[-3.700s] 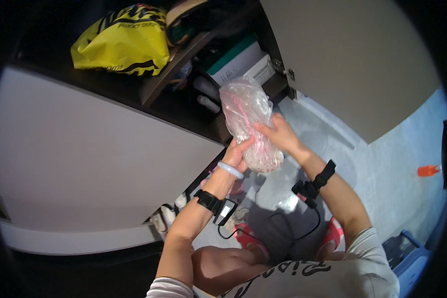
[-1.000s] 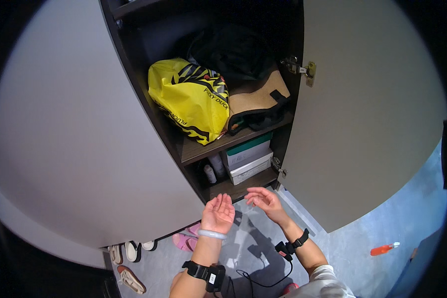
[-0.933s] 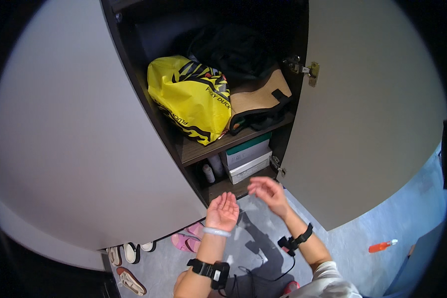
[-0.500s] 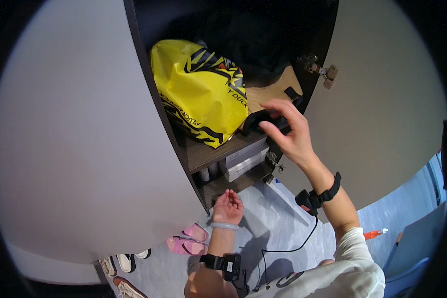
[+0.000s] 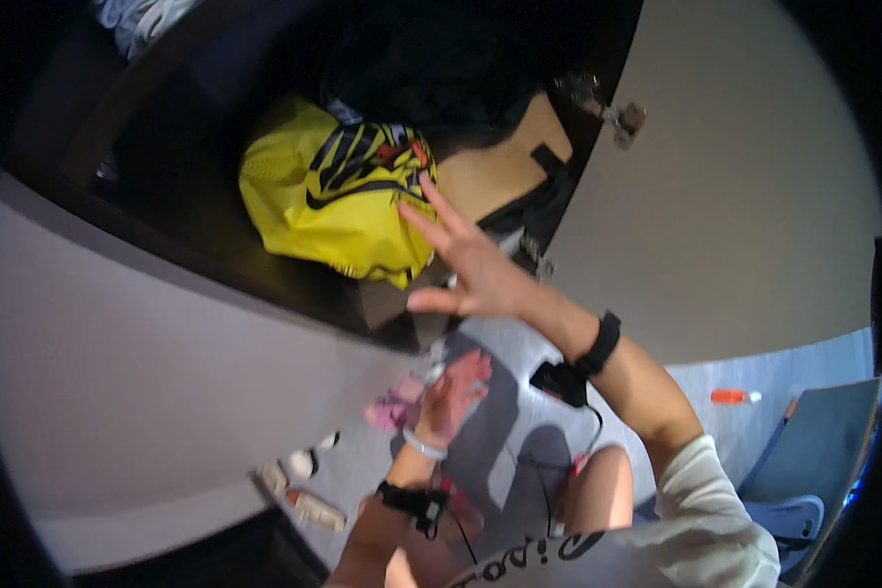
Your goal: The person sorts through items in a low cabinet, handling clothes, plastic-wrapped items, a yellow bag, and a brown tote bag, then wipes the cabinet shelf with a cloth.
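Observation:
My right hand [image 5: 470,265] is raised with fingers spread and empty, its fingertips over the front of a yellow printed bag [image 5: 328,216]; contact is unclear. The bag lies on a dark cabinet shelf beside a tan, black-edged item [image 5: 495,171], with dark fabric [image 5: 426,69] behind. My left hand [image 5: 451,397], somewhat blurred, hangs open and empty below the shelf, above the grey floor. Both wrists carry black strapped devices with cables.
A cabinet door [image 5: 735,196] stands open on the right, a white panel [image 5: 137,372] on the left. Pink sandals [image 5: 392,410] and other shoes [image 5: 314,510] lie on the floor. An orange object [image 5: 730,397] lies at the right, near a blue-grey panel [image 5: 823,441].
The clear plastic bag held 3.7 seconds ago has left my hands. Since then my right hand has risen to the yellow bag, fingers spreading; the view has tilted.

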A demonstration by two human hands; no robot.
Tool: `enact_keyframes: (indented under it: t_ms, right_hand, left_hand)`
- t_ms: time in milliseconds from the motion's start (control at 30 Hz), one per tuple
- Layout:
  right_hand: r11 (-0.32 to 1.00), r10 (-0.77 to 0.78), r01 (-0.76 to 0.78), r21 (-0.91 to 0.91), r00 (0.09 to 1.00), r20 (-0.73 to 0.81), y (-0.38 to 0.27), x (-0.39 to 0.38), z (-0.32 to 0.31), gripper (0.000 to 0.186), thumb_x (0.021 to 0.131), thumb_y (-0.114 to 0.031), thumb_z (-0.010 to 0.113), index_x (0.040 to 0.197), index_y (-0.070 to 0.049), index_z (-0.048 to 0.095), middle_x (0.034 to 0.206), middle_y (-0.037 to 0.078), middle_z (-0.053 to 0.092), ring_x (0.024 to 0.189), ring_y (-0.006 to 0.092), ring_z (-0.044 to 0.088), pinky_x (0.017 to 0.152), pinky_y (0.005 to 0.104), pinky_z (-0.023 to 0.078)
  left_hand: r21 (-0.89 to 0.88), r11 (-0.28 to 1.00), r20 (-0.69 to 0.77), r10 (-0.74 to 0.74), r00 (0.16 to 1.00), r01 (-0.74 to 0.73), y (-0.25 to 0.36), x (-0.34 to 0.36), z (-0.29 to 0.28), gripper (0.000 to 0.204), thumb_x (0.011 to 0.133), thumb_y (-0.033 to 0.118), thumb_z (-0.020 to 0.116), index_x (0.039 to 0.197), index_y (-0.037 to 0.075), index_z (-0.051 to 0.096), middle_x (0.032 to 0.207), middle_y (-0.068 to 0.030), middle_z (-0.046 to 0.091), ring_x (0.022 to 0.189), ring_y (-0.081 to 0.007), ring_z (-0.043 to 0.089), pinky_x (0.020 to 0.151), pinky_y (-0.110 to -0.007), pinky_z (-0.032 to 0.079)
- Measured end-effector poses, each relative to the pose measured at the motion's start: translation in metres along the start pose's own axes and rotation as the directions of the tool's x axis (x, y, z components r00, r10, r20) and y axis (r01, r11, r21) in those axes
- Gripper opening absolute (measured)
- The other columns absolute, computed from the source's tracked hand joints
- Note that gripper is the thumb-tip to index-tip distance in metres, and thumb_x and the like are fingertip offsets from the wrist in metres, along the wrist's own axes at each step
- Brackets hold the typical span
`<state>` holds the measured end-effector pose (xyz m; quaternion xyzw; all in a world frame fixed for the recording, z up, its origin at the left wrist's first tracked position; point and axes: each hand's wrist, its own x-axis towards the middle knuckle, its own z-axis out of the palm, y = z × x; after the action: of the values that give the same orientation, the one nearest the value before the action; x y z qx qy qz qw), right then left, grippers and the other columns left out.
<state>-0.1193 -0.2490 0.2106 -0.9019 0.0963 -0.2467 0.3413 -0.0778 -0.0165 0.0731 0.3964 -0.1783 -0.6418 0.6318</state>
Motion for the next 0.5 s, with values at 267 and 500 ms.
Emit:
enact_keyframes:
  t_ms: [267, 500]
  right_hand:
    - [0.874, 0.303, -0.265, 0.408, 0.952, -0.030, -0.049, -0.037, 0.024, 0.071, 0.087, -0.033, 0.074, 0.143, -0.004, 0.044, 0.156, 0.018, 0.034, 0.142, 0.0331, 0.036, 0.114, 0.0399, 0.031]
    - [0.502, 0.700, -0.527, 0.686, 0.713, 0.035, -0.090, -0.152, 0.031, 0.053, 0.090, -0.027, 0.073, 0.133, -0.002, 0.055, 0.119, 0.008, 0.066, 0.101, 0.0149, 0.063, 0.085, 0.0290, 0.051]
  left_hand:
    - [0.200, 0.942, -0.502, 0.333, 0.798, -0.268, 0.175, 0.041, 0.029, 0.044, 0.092, 0.041, 0.069, 0.113, 0.004, 0.057, 0.104, -0.0037, 0.059, 0.086, -0.0132, 0.055, 0.077, -0.025, 0.046]
    - [-0.049, 0.997, -0.543, 0.027, 0.840, -0.064, 0.207, 0.109, 0.008, 0.060, 0.083, 0.046, 0.077, 0.125, 0.009, 0.058, 0.114, -0.0020, 0.065, 0.096, -0.0198, 0.062, 0.075, -0.031, 0.050]
